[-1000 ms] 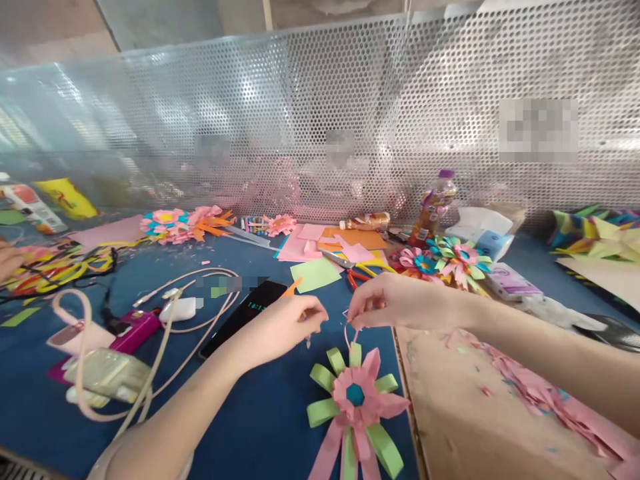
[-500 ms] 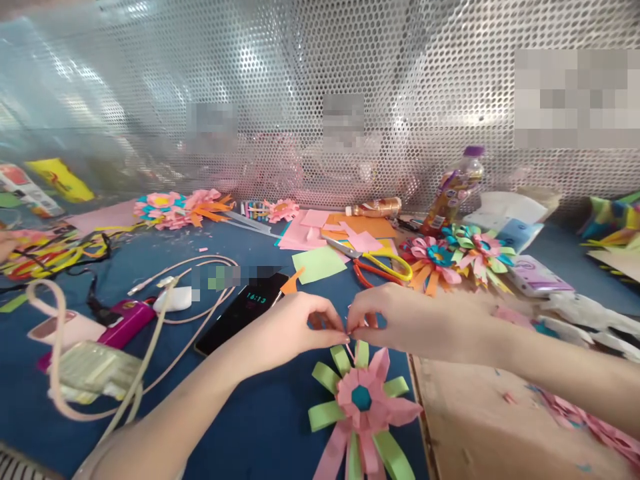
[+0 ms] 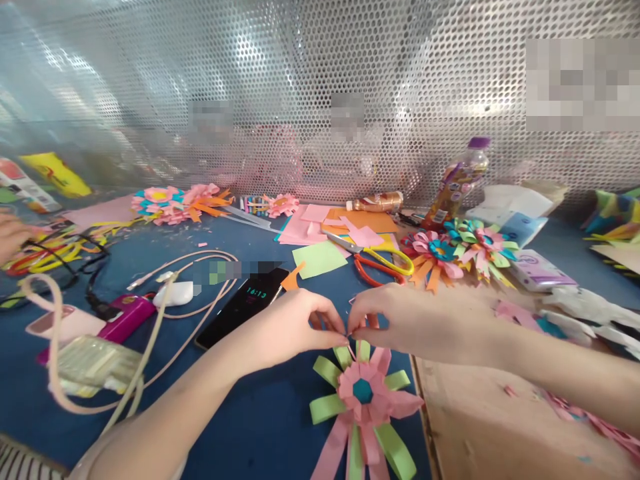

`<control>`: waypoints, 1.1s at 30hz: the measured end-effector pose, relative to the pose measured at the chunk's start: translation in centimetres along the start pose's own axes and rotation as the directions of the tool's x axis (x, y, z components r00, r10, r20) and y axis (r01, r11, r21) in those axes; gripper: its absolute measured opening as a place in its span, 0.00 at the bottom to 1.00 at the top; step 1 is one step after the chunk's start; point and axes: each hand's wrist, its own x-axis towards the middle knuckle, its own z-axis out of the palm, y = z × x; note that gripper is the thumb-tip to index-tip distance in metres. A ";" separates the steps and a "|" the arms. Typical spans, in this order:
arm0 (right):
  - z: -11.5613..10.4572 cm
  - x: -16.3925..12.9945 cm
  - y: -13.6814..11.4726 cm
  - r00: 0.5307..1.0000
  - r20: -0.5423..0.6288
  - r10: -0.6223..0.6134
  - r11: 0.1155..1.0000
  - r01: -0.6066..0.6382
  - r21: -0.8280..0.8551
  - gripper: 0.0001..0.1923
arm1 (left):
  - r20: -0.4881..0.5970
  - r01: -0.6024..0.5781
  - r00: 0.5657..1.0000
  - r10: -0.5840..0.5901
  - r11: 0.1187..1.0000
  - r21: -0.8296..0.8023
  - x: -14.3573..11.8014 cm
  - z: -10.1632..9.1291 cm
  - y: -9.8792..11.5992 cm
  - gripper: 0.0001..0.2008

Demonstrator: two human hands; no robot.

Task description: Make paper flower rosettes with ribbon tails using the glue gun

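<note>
Phone [image 3: 243, 307], scissors [image 3: 380, 262], bottle [image 3: 457, 180], cable [image 3: 195, 280] on blue table [image 3: 250, 427].

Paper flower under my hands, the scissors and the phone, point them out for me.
paper flower [image 3: 363, 391], head view, on its blue centre
scissors [image 3: 385, 267], head view, on the yellow and orange handles
phone [image 3: 245, 308], head view, on the dark screen

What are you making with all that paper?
The left hand and the right hand pinch a thin pink strip together, just above a pink and green paper flower lying on the blue table. Scissors, a phone and more paper flowers lie beyond.
</note>
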 end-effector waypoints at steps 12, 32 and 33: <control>0.5 -0.3 -0.1 0.999 0.009 0.043 0.999 -0.043 0.010 0.07 | 0.014 -0.009 1.000 0.008 0.997 0.073 0.0 0.4 0.0 0.08; 0.1 2.8 2.8 0.973 -0.229 0.001 1.000 0.001 0.010 0.08 | -0.696 0.626 0.704 -0.146 0.591 0.509 2.0 -8.8 -2.2 0.22; 0.4 3.0 2.9 0.972 -0.235 -0.006 1.000 0.009 0.009 0.08 | -0.756 0.697 0.632 -0.171 0.553 0.457 2.5 -10.2 -2.9 0.25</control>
